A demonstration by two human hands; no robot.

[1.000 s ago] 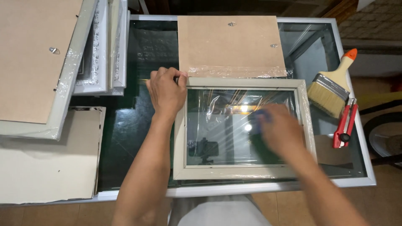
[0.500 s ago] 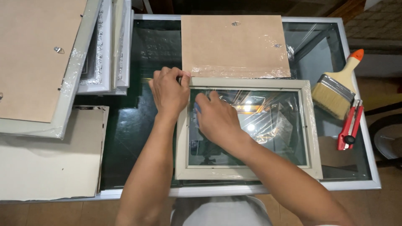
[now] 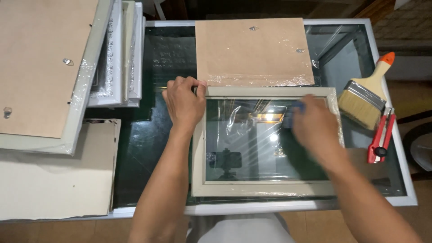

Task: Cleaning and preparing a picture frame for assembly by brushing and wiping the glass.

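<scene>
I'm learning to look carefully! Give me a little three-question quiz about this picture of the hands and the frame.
1. True or false: the left hand rests on the top left corner of the picture frame.
2. Which tool lies right beside the red utility knife? A) paintbrush B) hammer C) scissors
3. Fill in: the right hand, blurred, is on the frame's ____ with something small and blue peeking out at its fingers.

Key
1. True.
2. A, the paintbrush with the orange-tipped handle.
3. Glass; what the blue thing is cannot be made out.

left hand [image 3: 183, 104]: fingers curled, palm down | right hand [image 3: 315, 126]: flat, motion-blurred
</scene>
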